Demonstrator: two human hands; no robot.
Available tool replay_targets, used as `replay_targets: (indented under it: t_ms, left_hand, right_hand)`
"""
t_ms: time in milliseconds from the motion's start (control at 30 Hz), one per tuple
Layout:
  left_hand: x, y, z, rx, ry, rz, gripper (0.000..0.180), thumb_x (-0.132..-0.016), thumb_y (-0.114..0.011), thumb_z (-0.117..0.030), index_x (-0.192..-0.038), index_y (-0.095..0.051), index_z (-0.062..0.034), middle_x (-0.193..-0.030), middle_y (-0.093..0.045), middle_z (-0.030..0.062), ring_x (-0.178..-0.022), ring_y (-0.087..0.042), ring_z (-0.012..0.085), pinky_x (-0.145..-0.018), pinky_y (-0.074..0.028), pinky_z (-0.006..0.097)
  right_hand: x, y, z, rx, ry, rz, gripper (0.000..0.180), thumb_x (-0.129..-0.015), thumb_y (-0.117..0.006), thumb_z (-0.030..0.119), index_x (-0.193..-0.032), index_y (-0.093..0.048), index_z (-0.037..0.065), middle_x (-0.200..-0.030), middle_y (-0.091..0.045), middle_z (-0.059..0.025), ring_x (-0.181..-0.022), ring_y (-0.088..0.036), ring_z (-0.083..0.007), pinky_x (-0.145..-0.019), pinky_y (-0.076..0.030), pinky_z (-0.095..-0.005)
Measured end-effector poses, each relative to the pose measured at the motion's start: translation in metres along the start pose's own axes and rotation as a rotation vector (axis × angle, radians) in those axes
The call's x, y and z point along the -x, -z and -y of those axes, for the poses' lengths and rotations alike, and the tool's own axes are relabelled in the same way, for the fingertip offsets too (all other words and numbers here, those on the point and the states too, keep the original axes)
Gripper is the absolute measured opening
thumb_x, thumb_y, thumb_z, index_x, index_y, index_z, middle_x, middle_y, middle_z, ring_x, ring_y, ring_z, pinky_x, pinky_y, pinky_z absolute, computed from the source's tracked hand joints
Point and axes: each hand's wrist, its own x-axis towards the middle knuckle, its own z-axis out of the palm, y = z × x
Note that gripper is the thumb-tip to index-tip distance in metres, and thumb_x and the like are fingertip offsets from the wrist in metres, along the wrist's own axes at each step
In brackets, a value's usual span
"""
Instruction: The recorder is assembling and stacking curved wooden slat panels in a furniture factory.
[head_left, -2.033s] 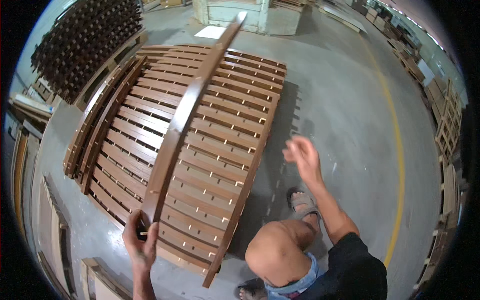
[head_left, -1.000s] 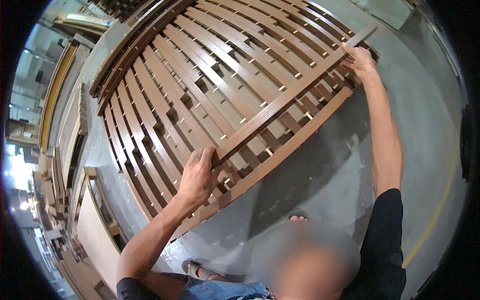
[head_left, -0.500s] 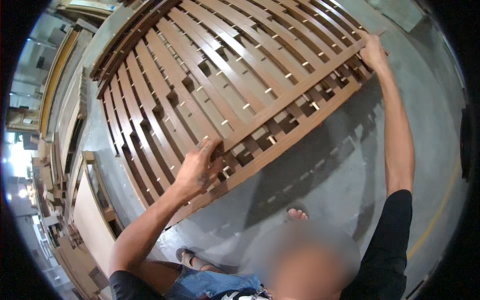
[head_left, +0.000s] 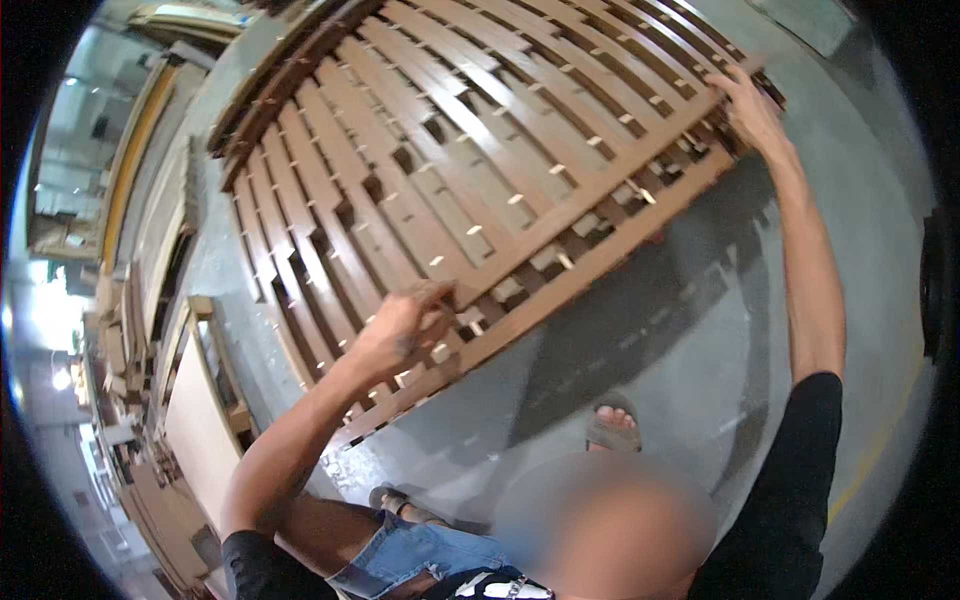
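A large panel of brown wooden slats (head_left: 440, 200), with short pale pegs standing between them, spreads out before me in stacked layers. Along its near side runs a long brown wooden slat (head_left: 590, 200), slanting up to the right. At its left end my left hand (head_left: 400, 325) has its fingers bent round the wood, the thumb below them. My right hand (head_left: 755, 110) is at the slat's far right end, arm stretched out, fingers apart over the wood; its thumb is hard to make out. Beneath lies another brown rail (head_left: 600, 262), with gaps and pegs between.
Stacked boards and frames (head_left: 150, 240) line the left side. A pale board (head_left: 205, 420) in a wooden frame leans nearer to me. My sandalled foot (head_left: 613, 425) stands on the grey floor (head_left: 680, 350) in front of the panel, which casts a shadow there.
The view has shifted, so the panel sits slightly further right. My right hand's fingers have loosened and spread; my left hand stays at the slat's left end. One foot has come further into view.
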Motion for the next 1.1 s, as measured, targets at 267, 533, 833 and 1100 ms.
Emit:
replay_targets:
  t_ms: [267,533,833,1100]
  left_hand:
    - [-0.001,-0.009,0.003,-0.100,-0.160,0.010,0.033,-0.084,-0.056,-0.014,-0.111,-0.051,0.0036,-0.099,-0.061,0.0265,-0.093,-0.060,0.0435,-0.081,-0.048,0.048]
    - [0.008,-0.004,0.001,-0.147,-0.121,0.009,0.049,-0.079,-0.047,0.000,-0.128,-0.048,0.0023,-0.115,-0.060,0.0238,-0.103,-0.062,0.0354,-0.095,-0.048,0.042]
    - [0.026,-0.033,-0.009,-0.263,-0.168,-0.021,0.100,-0.080,-0.069,-0.051,-0.144,-0.014,0.0028,-0.138,-0.032,0.0301,-0.129,-0.036,0.0434,-0.108,-0.035,0.047]
    - [0.025,-0.038,-0.007,-0.225,-0.116,-0.041,0.092,-0.082,-0.070,-0.040,-0.143,-0.017,0.0024,-0.137,-0.033,0.0270,-0.127,-0.038,0.0424,-0.107,-0.036,0.046]
  right_hand:
    - [0.007,-0.001,-0.019,0.049,-0.022,0.045,0.056,-0.076,-0.044,-0.014,-0.124,-0.054,0.012,-0.144,-0.036,-0.0172,-0.124,-0.047,-0.0370,-0.103,-0.040,-0.0443]
    - [-0.003,0.001,-0.010,0.029,-0.008,0.072,0.050,-0.080,-0.048,-0.009,-0.125,-0.053,0.014,-0.143,-0.036,-0.0196,-0.121,-0.048,-0.0405,-0.101,-0.042,-0.0448]
    - [0.003,-0.005,-0.020,0.058,0.051,0.046,0.050,-0.078,-0.047,-0.008,-0.124,-0.052,0.013,-0.139,-0.039,-0.0228,-0.121,-0.047,-0.0423,-0.100,-0.042,-0.0461]
    - [-0.002,-0.010,-0.020,0.058,0.072,0.031,0.052,-0.078,-0.047,-0.008,-0.124,-0.052,0.014,-0.137,-0.040,-0.0233,-0.118,-0.049,-0.0432,-0.097,-0.043,-0.0457]
